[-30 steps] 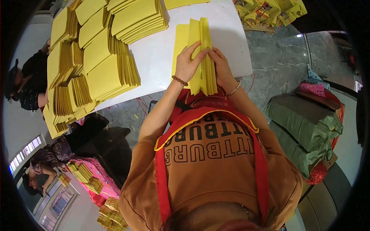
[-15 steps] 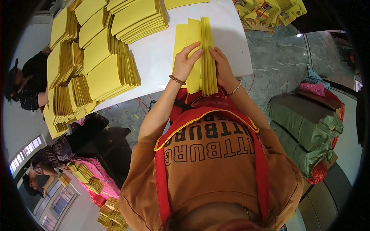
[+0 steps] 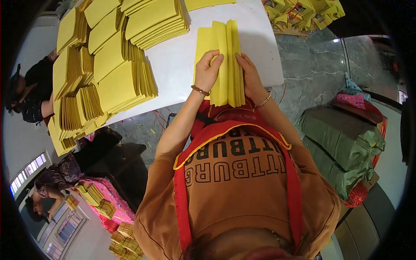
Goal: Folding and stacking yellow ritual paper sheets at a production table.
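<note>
Between left grip and right grip, touching both, a yellow folded-paper bundle extends, long axis fore-and-aft. Left grip is pinched closed on its left side; right grip's closure cannot be told. Leftward of both, a white-topped bench carries yellow paper stacks.

Between the left hand and the right hand, touching both, lies a sheaf of paper at the near edge of the table. Left of the left hand, well apart, paper stacks stand on the table; another stack lies ahead of that hand. Beyond the right hand and rightward, past the table, is a pile of packets. Wrapped boxes sit right of the right hand, nearer the body. Far left of the left hand, past the stacks, is a co-worker.
</note>
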The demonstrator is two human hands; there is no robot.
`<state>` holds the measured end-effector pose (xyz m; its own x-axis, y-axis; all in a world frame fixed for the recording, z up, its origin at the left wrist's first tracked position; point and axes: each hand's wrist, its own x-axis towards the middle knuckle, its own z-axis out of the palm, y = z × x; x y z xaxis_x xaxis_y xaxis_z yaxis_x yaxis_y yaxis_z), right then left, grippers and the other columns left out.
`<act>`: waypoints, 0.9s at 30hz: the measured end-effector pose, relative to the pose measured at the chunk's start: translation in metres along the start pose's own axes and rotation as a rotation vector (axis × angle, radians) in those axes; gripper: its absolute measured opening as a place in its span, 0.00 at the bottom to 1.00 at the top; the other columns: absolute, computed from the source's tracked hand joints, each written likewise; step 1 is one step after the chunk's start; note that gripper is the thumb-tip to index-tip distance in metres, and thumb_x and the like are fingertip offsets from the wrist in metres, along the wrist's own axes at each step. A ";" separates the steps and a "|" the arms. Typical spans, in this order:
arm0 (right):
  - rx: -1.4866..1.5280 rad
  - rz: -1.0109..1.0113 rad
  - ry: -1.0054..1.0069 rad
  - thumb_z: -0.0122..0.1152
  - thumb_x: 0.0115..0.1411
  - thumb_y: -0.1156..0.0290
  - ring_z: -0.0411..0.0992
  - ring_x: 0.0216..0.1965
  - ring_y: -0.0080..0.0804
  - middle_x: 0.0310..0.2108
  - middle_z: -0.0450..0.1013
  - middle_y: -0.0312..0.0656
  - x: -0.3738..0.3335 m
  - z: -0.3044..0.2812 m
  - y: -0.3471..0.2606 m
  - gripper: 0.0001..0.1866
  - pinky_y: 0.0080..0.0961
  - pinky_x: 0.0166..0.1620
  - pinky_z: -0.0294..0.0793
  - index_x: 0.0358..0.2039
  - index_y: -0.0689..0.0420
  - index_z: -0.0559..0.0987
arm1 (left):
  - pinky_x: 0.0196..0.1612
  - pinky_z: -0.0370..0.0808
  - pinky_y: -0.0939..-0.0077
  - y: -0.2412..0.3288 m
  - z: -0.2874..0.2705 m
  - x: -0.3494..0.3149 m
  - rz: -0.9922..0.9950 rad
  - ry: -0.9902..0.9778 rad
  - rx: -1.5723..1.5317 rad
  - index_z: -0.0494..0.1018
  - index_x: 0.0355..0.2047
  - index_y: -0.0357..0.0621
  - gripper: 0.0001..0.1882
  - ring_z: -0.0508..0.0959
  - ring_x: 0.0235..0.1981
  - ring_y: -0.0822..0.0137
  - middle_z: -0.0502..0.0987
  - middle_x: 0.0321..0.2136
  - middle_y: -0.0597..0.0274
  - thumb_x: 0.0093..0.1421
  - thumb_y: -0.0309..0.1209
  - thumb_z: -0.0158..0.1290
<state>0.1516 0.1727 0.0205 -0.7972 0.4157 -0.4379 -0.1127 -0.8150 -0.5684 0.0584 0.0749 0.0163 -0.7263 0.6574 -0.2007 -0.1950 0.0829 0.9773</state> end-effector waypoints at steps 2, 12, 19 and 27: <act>-0.006 0.003 -0.001 0.50 0.58 0.66 0.69 0.31 0.20 0.31 0.70 0.34 0.001 -0.002 0.001 0.10 0.18 0.34 0.71 0.38 0.56 0.70 | 0.28 0.67 0.84 0.005 0.004 -0.002 0.121 0.056 0.077 0.68 0.36 0.37 0.09 0.70 0.24 0.77 0.73 0.25 0.63 0.57 0.27 0.45; 0.015 -0.005 0.000 0.50 0.58 0.67 0.70 0.30 0.19 0.30 0.70 0.33 0.001 -0.002 0.003 0.09 0.17 0.33 0.72 0.38 0.56 0.70 | 0.24 0.63 0.84 0.004 0.004 0.000 0.502 0.141 0.425 0.64 0.46 0.38 0.16 0.65 0.21 0.77 0.70 0.26 0.65 0.56 0.25 0.42; -0.001 -0.030 -0.020 0.50 0.58 0.67 0.69 0.30 0.19 0.30 0.70 0.33 0.003 -0.005 0.006 0.10 0.17 0.33 0.72 0.38 0.57 0.70 | 0.37 0.69 0.76 -0.001 0.008 -0.001 0.295 0.069 0.276 0.70 0.40 0.38 0.18 0.74 0.34 0.63 0.73 0.33 0.52 0.49 0.32 0.55; -0.005 -0.035 -0.010 0.49 0.58 0.67 0.69 0.31 0.20 0.31 0.70 0.34 0.001 -0.003 0.004 0.10 0.18 0.34 0.71 0.39 0.58 0.70 | 0.36 0.69 0.77 -0.001 0.004 -0.001 0.297 0.034 0.264 0.70 0.40 0.37 0.19 0.74 0.32 0.64 0.73 0.31 0.53 0.49 0.32 0.56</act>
<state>0.1522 0.1711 0.0154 -0.7985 0.4399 -0.4110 -0.1377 -0.7980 -0.5867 0.0625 0.0772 0.0159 -0.7479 0.6569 0.0954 0.1999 0.0858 0.9761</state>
